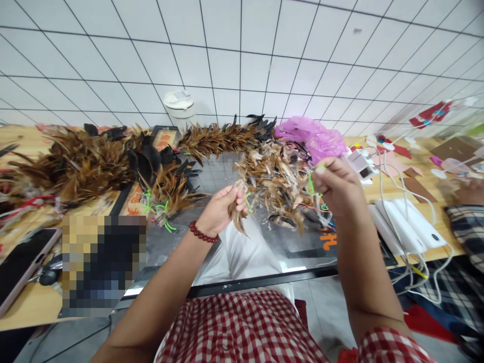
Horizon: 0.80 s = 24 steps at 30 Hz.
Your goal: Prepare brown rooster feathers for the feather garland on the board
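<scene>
My left hand [226, 205], with a red bead bracelet at the wrist, is closed around a small bunch of brown feathers [238, 220] whose tips point down. A bit of bright green string shows beside its fingers. Raised to the right, my right hand [336, 184] is closed in a pinch on a bright green string [310, 182]. Between and beyond the hands lies a pile of loose brown and pale feathers [274, 181]. Left of my left hand rests a feather bundle [176, 186] with black feathers and green ties.
A long feather strip [219, 138] lies along the back, near a white lidded container [179, 107]. Larger feather bundles [91, 161] fill the left. A pink plastic bag [312, 136], white power units with cables [410, 227], and another person's sleeve [467, 224] are right. A phone [26, 264] lies left.
</scene>
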Motion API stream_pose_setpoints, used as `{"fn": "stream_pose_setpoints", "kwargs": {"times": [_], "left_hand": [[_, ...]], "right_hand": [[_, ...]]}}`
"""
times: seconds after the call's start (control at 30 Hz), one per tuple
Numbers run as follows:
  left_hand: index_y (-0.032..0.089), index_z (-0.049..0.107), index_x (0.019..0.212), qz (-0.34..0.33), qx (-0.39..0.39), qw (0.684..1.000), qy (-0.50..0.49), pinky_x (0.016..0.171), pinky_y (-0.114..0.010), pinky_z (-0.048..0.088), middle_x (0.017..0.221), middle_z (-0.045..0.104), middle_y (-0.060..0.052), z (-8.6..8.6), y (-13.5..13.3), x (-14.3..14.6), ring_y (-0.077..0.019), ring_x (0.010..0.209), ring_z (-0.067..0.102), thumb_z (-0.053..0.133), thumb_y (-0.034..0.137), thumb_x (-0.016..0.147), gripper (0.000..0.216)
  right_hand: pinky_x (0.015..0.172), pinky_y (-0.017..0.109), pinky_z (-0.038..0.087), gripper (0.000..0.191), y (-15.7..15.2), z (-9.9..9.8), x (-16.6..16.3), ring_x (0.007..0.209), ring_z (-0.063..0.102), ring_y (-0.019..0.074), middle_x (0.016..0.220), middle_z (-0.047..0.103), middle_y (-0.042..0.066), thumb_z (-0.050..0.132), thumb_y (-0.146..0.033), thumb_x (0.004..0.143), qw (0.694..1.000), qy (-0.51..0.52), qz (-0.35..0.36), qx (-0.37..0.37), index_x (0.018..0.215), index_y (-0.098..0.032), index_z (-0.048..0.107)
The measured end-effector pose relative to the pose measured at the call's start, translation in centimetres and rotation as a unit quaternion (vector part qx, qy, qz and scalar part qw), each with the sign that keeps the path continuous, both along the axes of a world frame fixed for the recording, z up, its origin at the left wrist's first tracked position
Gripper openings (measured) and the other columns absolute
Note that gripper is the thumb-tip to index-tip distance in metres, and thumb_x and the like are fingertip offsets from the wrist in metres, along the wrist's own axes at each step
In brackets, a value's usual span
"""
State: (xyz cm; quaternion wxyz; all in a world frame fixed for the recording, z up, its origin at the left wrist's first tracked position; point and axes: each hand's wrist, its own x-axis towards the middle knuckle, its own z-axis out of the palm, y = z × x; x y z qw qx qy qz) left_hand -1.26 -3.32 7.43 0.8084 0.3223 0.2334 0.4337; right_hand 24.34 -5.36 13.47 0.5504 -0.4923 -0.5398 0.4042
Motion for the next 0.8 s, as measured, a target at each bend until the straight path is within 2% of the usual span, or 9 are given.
{"fn": "stream_pose_setpoints", "kwargs": {"times": [0.07, 0.2, 0.3, 0.37, 0.43, 0.57, 0.7, 0.8], "left_hand": [[0.014, 0.05, 0.069, 0.0, -0.001, 1.0, -0.014, 0.06, -0.025, 0.046, 0.061, 0.041, 0.003, 0.2, 0.0, -0.3, -0.0061, 0.052, 0.042, 0.067, 0.029, 0.08, 0.025], [0.014, 0.05, 0.069, -0.013, 0.004, 1.0, -0.027, 0.059, -0.024, 0.045, 0.062, 0.041, 0.003, 0.6, -0.3, -0.2, -0.0062, 0.052, 0.041, 0.065, 0.028, 0.082, 0.024], [0.014, 0.051, 0.069, -0.026, 0.006, 0.999, -0.04, 0.06, -0.024, 0.045, 0.063, 0.042, 0.003, 0.6, -0.7, 0.2, -0.0062, 0.052, 0.042, 0.065, 0.028, 0.081, 0.024], [0.014, 0.051, 0.07, -0.037, 0.002, 0.998, -0.045, 0.06, -0.024, 0.045, 0.064, 0.042, 0.003, 0.4, -0.8, 0.5, -0.0061, 0.053, 0.042, 0.066, 0.029, 0.081, 0.024], [0.014, 0.051, 0.07, -0.042, -0.001, 0.998, -0.043, 0.06, -0.024, 0.045, 0.064, 0.042, 0.003, 0.3, -0.9, 0.8, -0.0061, 0.053, 0.042, 0.066, 0.029, 0.081, 0.024], [0.014, 0.05, 0.07, -0.028, -0.004, 0.999, -0.034, 0.06, -0.024, 0.045, 0.064, 0.043, 0.003, 0.0, -0.7, 1.2, -0.0063, 0.053, 0.042, 0.066, 0.029, 0.08, 0.024], [0.014, 0.05, 0.07, -0.013, -0.005, 1.0, -0.022, 0.059, -0.024, 0.045, 0.063, 0.042, 0.003, -0.2, -0.5, 1.0, -0.0065, 0.053, 0.041, 0.067, 0.029, 0.08, 0.024], [0.014, 0.05, 0.069, -0.005, -0.005, 1.0, -0.015, 0.06, -0.024, 0.046, 0.063, 0.041, 0.003, -0.2, -0.5, 0.7, -0.0065, 0.053, 0.041, 0.067, 0.029, 0.08, 0.025]], "right_hand": [[0.046, 0.022, 0.031, 0.025, -0.4, -0.8, -2.0, 0.051, 0.039, 0.0085, 0.062, 0.047, -0.004, 0.068, -0.042, 0.076, 0.994, -0.064, 0.079, -0.04, 0.091, -0.023, 0.061], [0.05, 0.023, 0.032, 0.041, -0.2, -2.9, -6.1, 0.052, 0.038, 0.009, 0.061, 0.044, -0.006, 0.066, -0.039, 0.079, 0.975, -0.095, 0.198, -0.038, 0.116, -0.024, 0.058], [0.052, 0.024, 0.033, 0.028, 0.3, -3.8, -7.3, 0.053, 0.041, 0.0097, 0.06, 0.048, -0.005, 0.061, -0.038, 0.082, 0.962, -0.15, 0.225, -0.033, 0.105, -0.022, 0.063], [0.057, 0.024, 0.036, 0.019, 0.3, -3.8, -7.0, 0.058, 0.045, 0.0105, 0.064, 0.054, -0.002, 0.059, -0.036, 0.083, 0.96, -0.201, 0.196, -0.019, 0.087, -0.019, 0.066], [0.061, 0.025, 0.037, 0.02, 0.1, -3.4, -6.1, 0.063, 0.048, 0.011, 0.068, 0.058, -0.001, 0.058, -0.035, 0.084, 0.958, -0.236, 0.162, -0.005, 0.077, -0.018, 0.064], [0.057, 0.024, 0.036, 0.022, -0.8, -1.9, -3.7, 0.06, 0.045, 0.0101, 0.065, 0.054, -0.001, 0.057, -0.037, 0.085, 0.964, -0.238, 0.115, 0.009, 0.078, -0.017, 0.062], [0.048, 0.023, 0.03, 0.023, -1.8, -0.2, 0.4, 0.052, 0.039, 0.0087, 0.061, 0.05, -0.002, 0.064, -0.042, 0.08, 0.978, -0.207, -0.015, -0.001, 0.078, -0.019, 0.062], [0.048, 0.025, 0.027, 0.022, -1.9, 0.6, 4.6, 0.051, 0.037, 0.0089, 0.061, 0.05, -0.001, 0.068, -0.041, 0.075, 0.969, -0.209, -0.135, -0.009, 0.076, -0.02, 0.062]]}}
